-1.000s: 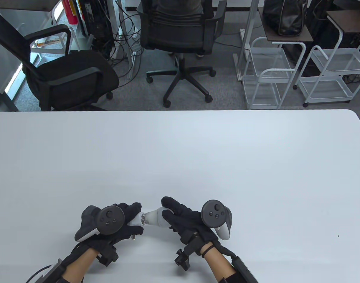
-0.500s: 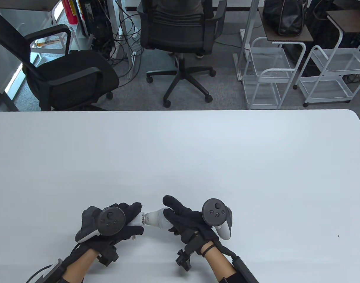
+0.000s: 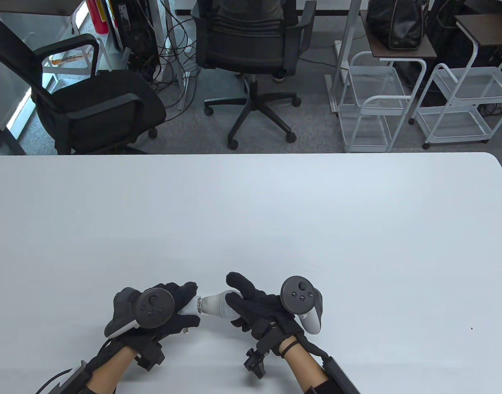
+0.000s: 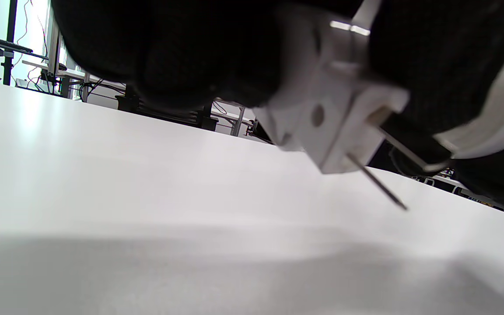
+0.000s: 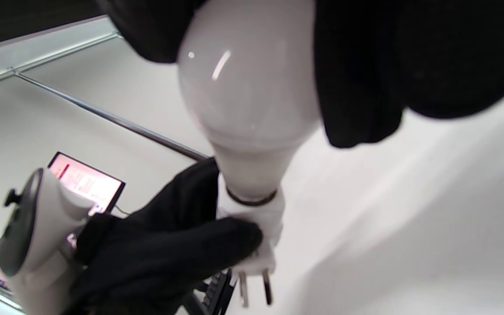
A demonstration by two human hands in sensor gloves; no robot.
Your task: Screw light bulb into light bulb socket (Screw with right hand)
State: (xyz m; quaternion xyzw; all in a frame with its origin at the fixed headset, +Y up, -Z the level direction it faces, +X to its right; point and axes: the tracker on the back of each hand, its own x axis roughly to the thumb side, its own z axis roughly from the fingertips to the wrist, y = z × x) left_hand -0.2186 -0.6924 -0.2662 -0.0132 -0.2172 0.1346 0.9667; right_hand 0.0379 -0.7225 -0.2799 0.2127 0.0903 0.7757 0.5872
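My left hand (image 3: 175, 305) grips a white plug-in bulb socket (image 3: 188, 307) just above the table near the front edge. Its two metal prongs show in the left wrist view (image 4: 376, 181) and the right wrist view (image 5: 254, 286). My right hand (image 3: 245, 301) grips the globe of the white light bulb (image 3: 215, 303), whose base sits in the socket mouth with a thin metal band showing at the joint (image 5: 252, 202). In the right wrist view the bulb (image 5: 245, 100) fills the top centre, and the socket (image 5: 263, 218) sits under my left fingers (image 5: 169, 258).
The white table (image 3: 275, 213) spreads wide around both hands. Office chairs (image 3: 247, 49) and white wire carts (image 3: 370, 102) stand on the floor beyond the far edge.
My right hand's fingers have shifted slightly around the bulb's globe. The left hand and the socket stay where they were.
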